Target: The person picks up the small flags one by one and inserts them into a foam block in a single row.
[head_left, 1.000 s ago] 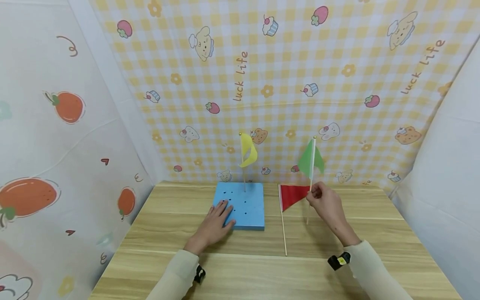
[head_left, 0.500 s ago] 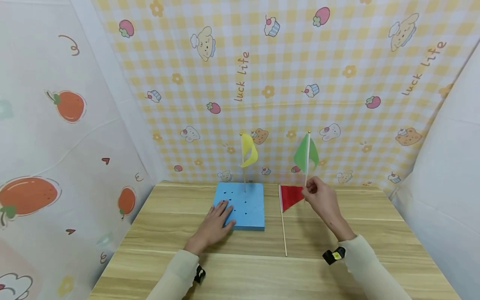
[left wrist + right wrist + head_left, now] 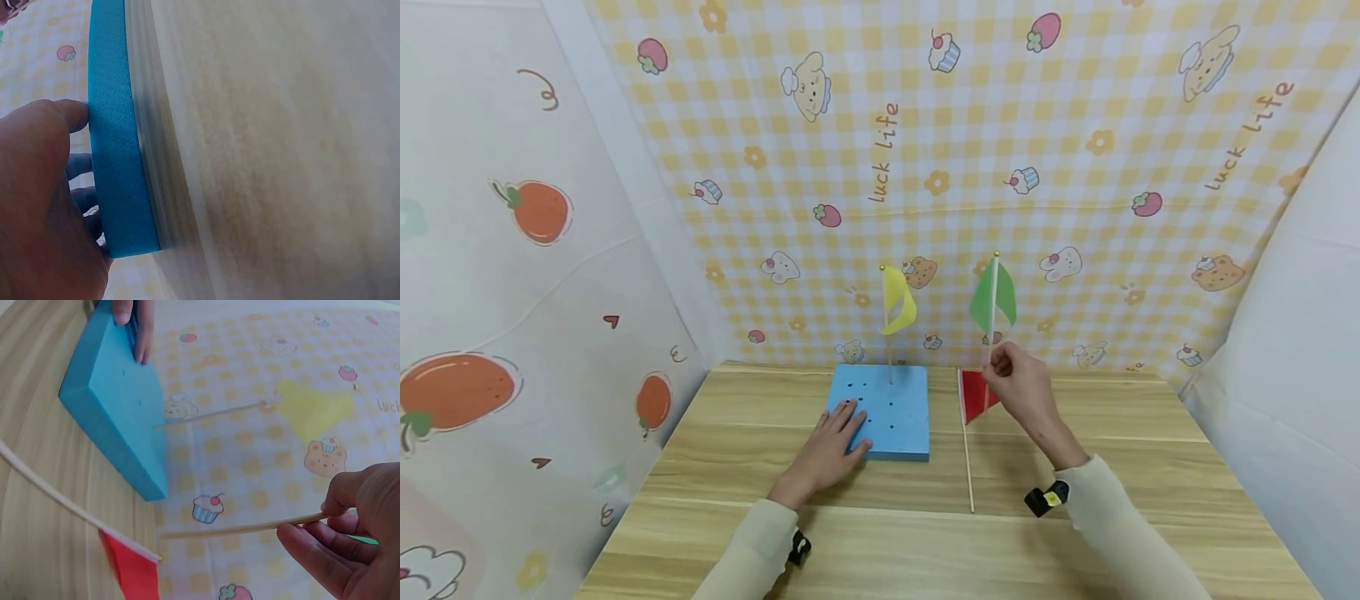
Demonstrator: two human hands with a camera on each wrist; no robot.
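A blue foam board (image 3: 906,417) with several small holes lies flat on the table. The left hand (image 3: 827,450) rests on its left part with fingers spread, and the left wrist view shows the thumb against the board's edge (image 3: 119,137). Near the board's back a yellow flag (image 3: 895,304) stands upright. My right hand (image 3: 1021,383) pinches the stick (image 3: 244,529) of a green flag (image 3: 992,296) between thumb and fingers. That stick is held upright in the air, its lower end apart from the board. Behind it lies a red flag (image 3: 973,393), partly covered by the right hand and stick.
The wooden table (image 3: 895,550) runs back to a yellow checked cloth (image 3: 970,150) hanging behind it. White cloth (image 3: 1292,317) closes off the right side, and a printed white cloth (image 3: 587,308) the left. The red flag's stick (image 3: 968,471) points toward the front.
The right hand has moved left and slightly upward with the green flag, from right of the red flag to over it. The left hand and board have stayed put.
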